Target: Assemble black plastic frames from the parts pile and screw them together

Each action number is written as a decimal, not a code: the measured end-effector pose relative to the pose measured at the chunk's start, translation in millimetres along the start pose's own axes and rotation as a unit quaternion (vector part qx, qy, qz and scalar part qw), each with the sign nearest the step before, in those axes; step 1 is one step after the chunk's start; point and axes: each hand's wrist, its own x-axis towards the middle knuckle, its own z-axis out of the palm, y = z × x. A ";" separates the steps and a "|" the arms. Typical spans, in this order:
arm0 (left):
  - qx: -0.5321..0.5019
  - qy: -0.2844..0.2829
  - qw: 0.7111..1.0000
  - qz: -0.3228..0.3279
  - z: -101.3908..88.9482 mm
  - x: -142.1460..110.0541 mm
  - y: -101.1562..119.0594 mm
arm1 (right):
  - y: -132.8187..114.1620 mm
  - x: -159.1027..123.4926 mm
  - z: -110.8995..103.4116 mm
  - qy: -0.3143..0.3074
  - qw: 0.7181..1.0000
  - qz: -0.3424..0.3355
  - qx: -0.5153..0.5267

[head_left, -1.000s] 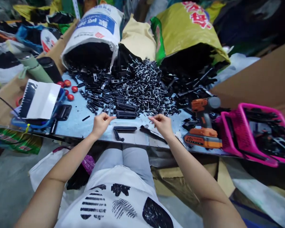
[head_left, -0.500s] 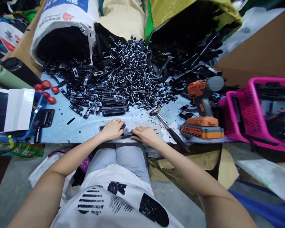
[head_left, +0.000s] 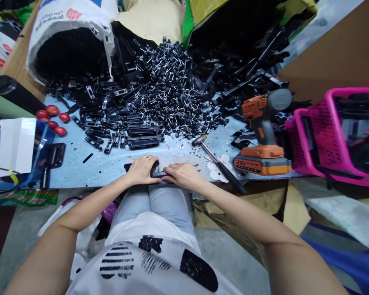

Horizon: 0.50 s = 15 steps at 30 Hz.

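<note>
At the near edge of the table, my left hand (head_left: 142,170) is closed on a black bracket-like part (head_left: 127,167), whose dark end sticks out past the hand on the left. My right hand (head_left: 183,175) pinches a narrow black piece (head_left: 160,174) that meets the left hand's part between the two hands. The fingers cover most of both parts, so how they join is hidden. Right of my right hand lies a hammer (head_left: 218,162), its black handle reaching over the table edge.
A heap of black knobs with metal pins (head_left: 172,94) spreads behind the hands, beside stacked black parts (head_left: 144,137). To the right stand an orange cordless drill (head_left: 263,157) and pink baskets (head_left: 335,135). Small red fruits (head_left: 60,131) and a blue bin (head_left: 41,155) are left.
Both hands have drawn closer together, with the right hand's piece now against the part at my left hand. The whole view has shifted slightly.
</note>
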 end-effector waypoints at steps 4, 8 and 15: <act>-0.014 0.018 1.000 -0.011 -4.1 -3.2 -2.7 | -7.4 3.9 -7.8 0.015 0.999 0.019 -0.022; -0.028 0.013 1.000 -0.003 -6.2 -4.4 -5.5 | -10.2 4.5 -11.6 0.008 1.000 0.018 -0.024; -0.016 0.023 1.000 0.014 -5.0 -5.1 -5.6 | -8.9 -0.7 -11.2 0.021 0.999 0.022 -0.025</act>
